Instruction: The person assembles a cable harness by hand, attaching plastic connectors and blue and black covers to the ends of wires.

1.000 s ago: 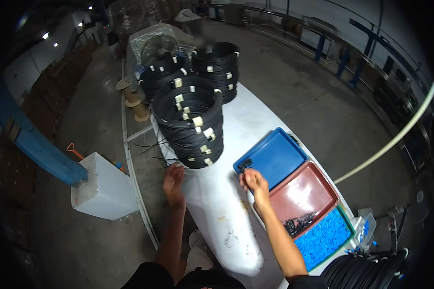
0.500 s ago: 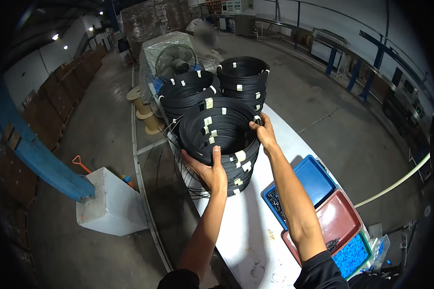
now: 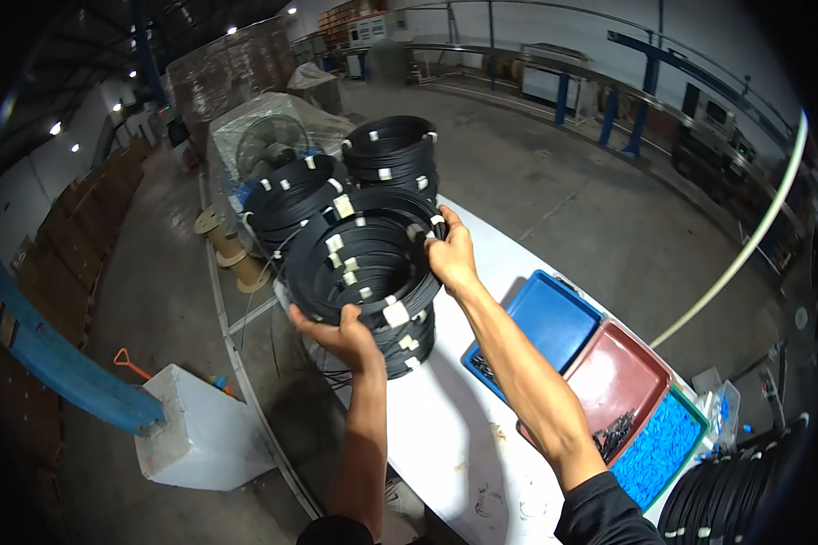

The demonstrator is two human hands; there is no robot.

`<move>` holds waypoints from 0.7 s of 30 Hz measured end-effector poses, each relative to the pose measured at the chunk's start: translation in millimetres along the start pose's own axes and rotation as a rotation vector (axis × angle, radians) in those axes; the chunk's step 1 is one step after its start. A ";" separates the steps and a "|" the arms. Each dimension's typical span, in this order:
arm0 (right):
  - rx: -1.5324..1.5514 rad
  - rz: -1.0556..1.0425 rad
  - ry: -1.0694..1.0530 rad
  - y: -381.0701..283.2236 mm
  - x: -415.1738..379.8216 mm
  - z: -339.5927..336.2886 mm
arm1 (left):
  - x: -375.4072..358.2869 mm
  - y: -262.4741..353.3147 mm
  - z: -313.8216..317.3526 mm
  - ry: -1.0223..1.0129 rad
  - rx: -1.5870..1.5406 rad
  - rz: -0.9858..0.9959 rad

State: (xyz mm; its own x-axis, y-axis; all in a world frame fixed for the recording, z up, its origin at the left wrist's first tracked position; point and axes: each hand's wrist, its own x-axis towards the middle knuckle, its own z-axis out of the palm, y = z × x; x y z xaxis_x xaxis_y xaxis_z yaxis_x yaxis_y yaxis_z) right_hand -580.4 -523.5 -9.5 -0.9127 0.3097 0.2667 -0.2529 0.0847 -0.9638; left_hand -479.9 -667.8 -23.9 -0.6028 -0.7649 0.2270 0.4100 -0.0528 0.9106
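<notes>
A black coil of cable (image 3: 365, 263), bound with pale tape strips, is tilted up off the nearest stack of coils (image 3: 407, 338) on the white table (image 3: 463, 427). My left hand (image 3: 338, 333) grips its near rim from below. My right hand (image 3: 451, 253) holds the far right rim. Two more stacks of black coils (image 3: 293, 195) (image 3: 393, 150) stand behind it.
A blue tray (image 3: 545, 318), a red tray (image 3: 623, 372) with small black parts, and a tray of blue pieces (image 3: 662, 445) line the table's right side. More black coils (image 3: 736, 495) lie at bottom right. A wrapped fan (image 3: 268, 141), wooden spools (image 3: 223, 241) and a white block (image 3: 200, 436) stand left.
Both hands went from the table to the top coil of the nearest stack and have lifted and tilted it toward me. The view shifted right.
</notes>
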 end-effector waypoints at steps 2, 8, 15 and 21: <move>-0.051 0.056 0.024 -50.9 -51.0 -34.9 | -22.6 2.3 -21.6 -0.041 0.050 0.145; 0.559 -0.044 0.007 -34.8 -183.4 -161.6 | -133.4 45.5 -117.0 -0.392 -0.189 0.195; 0.426 -0.069 -0.083 51.1 -368.1 -266.0 | -240.5 -36.6 -216.8 -0.554 -0.426 0.178; -0.039 0.042 0.259 104.0 -513.8 -263.7 | -271.8 -71.0 -297.6 -0.860 -0.435 -0.348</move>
State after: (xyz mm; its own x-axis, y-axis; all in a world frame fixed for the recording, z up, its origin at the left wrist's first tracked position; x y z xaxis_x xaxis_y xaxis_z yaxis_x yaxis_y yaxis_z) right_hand -53.1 -424.0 -247.1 -0.8080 0.5457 0.2222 -0.1995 0.1015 -0.9746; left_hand -141.5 -647.2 -253.1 -0.9525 0.0478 0.3007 0.2278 -0.5434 0.8080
